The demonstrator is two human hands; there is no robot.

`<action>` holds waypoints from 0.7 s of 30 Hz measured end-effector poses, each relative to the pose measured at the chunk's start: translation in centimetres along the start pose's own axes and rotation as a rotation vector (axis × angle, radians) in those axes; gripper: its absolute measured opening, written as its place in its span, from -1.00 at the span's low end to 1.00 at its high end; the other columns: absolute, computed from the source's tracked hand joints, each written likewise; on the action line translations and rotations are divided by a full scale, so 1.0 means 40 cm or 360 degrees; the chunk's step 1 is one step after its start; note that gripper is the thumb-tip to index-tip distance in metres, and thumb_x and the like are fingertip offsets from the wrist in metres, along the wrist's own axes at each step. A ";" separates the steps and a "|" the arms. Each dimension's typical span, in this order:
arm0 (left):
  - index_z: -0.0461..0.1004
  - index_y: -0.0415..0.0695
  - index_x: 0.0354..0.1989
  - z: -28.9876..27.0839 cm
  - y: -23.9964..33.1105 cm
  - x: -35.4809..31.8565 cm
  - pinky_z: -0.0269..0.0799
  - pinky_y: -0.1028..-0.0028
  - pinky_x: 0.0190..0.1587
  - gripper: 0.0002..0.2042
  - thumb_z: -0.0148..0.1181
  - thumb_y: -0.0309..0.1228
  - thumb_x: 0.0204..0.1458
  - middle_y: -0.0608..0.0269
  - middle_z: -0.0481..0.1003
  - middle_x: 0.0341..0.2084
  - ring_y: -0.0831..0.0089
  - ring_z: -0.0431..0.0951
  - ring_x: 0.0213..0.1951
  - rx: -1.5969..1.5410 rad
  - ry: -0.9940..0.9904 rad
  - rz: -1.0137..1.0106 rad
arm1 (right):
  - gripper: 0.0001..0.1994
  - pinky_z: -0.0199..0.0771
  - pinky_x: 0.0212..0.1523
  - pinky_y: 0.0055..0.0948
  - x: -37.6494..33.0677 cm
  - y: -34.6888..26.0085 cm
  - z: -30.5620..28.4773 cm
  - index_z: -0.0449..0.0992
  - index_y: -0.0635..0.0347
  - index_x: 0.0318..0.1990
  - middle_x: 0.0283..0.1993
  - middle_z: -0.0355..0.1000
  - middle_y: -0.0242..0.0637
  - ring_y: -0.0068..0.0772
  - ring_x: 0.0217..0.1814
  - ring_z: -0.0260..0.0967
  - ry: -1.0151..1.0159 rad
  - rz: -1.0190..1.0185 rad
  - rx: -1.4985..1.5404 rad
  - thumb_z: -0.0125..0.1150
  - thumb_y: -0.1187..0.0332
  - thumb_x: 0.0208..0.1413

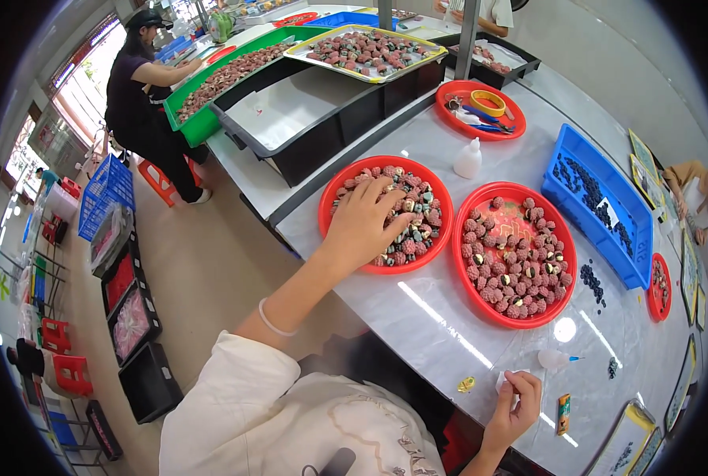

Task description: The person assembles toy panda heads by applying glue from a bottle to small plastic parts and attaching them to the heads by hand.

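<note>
Head view: fingers (382, 198) of the left hand (362, 226) spread open, pressed down into the pile of small reddish-pink knobbly round pieces (417, 214) inside the round red plastic tray (334, 190) on the near-left part of the grey glossy bench (449, 333); nothing pinched that shows. Right hand (512, 408) at the near edge of the bench, fingers curled closed on a small white piece (503, 381), thumb and forefinger on it.

Second round red plastic tray (520, 317), just right of the first and touching it, holds more of the same pieces, some with dark or yellow centres. White squeeze bottle (468, 159) stands just beyond the two trays. Blue rectangular plastic bin (631, 262) with dark beads sits right of them; loose dark beads (592, 282) on the bench beside it. Small clear dropper bottle with blue tip (556, 359) lies near the right hand. Small gold-coloured piece (466, 385) just left of that hand. Far left, another person in dark clothing (136, 103) sits at a green tray (203, 123).
</note>
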State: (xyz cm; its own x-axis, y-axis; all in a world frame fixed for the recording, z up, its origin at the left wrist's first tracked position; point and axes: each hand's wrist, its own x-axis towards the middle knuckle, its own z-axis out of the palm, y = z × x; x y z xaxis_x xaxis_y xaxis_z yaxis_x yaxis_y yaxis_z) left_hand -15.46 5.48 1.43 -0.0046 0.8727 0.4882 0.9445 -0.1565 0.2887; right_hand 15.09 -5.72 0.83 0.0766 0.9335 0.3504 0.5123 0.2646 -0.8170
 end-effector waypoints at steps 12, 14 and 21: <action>0.41 -0.14 -0.30 -0.173 -0.080 0.038 0.30 0.43 -0.17 -0.77 0.03 -0.28 -0.07 0.17 0.36 -0.24 0.24 0.40 -0.22 -0.0178 0.0506 -0.0081 | -0.89 0.16 -0.46 -0.64 0.017 -0.017 -0.014 0.41 0.34 -0.43 -0.42 0.27 -0.27 -0.51 -0.44 0.19 0.0050 -0.0139 -0.0103 -0.03 0.63 -0.14; 0.40 -0.17 -0.32 -0.248 -0.159 0.037 0.27 0.43 -0.15 -0.79 0.02 -0.31 -0.07 0.16 0.37 -0.27 0.22 0.38 -0.21 -0.0136 0.0824 -0.0248 | -0.91 0.15 -0.46 -0.65 0.050 -0.030 -0.028 0.40 0.36 -0.44 -0.44 0.27 -0.30 -0.56 -0.44 0.18 -0.0038 -0.0187 -0.0007 -0.02 0.64 -0.14; 0.05 -0.35 0.03 -0.211 -0.508 0.051 -0.02 0.34 0.09 -0.33 0.15 -0.15 -0.17 -0.14 0.04 0.02 0.11 0.06 0.08 -0.0648 0.1332 -0.1023 | -0.91 0.19 -0.49 -0.64 0.251 -0.233 0.097 0.43 0.32 -0.45 -0.52 0.33 -0.31 -0.56 -0.51 0.22 -0.0474 -0.0475 0.0148 0.08 0.62 -0.19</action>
State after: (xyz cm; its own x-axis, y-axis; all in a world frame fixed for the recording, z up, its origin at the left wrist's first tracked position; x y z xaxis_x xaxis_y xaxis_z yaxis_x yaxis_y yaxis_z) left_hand -37.43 6.56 3.51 -0.8138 0.2857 0.5061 0.5112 -0.0624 0.8572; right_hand 7.76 2.13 10.19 -0.3203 0.8383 0.4411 0.3944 0.5414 -0.7425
